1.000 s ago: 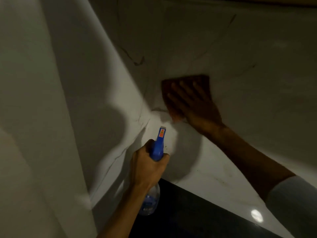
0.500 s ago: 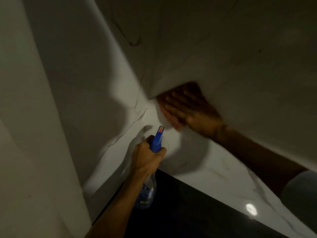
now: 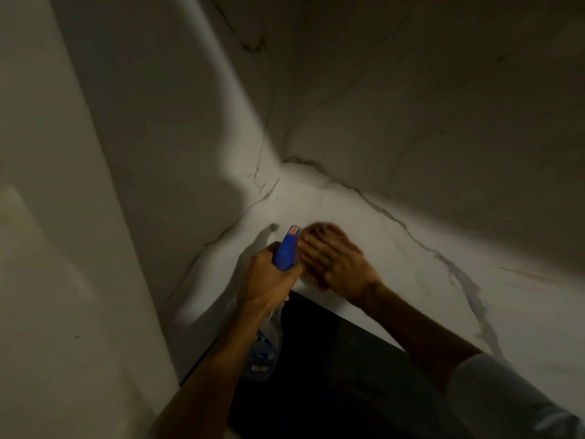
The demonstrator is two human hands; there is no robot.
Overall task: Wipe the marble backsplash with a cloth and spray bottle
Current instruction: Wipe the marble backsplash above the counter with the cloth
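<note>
Cloth (image 3: 319, 231) mostly hidden under blurred right hand (image 3: 340, 267); bottle neck inside left fist (image 3: 269, 277).

A dim room corner of pale grey-veined marble wall panels (image 3: 411, 106) is lit in one bright patch low down, where the two walls meet. Dark thin veins run outward from that corner, one long vein trailing right and down. Below the corner lies a black glossy countertop (image 3: 342, 375). Left of the corner stands a plain off-white flat panel (image 3: 63, 248), mostly in shadow.
</note>
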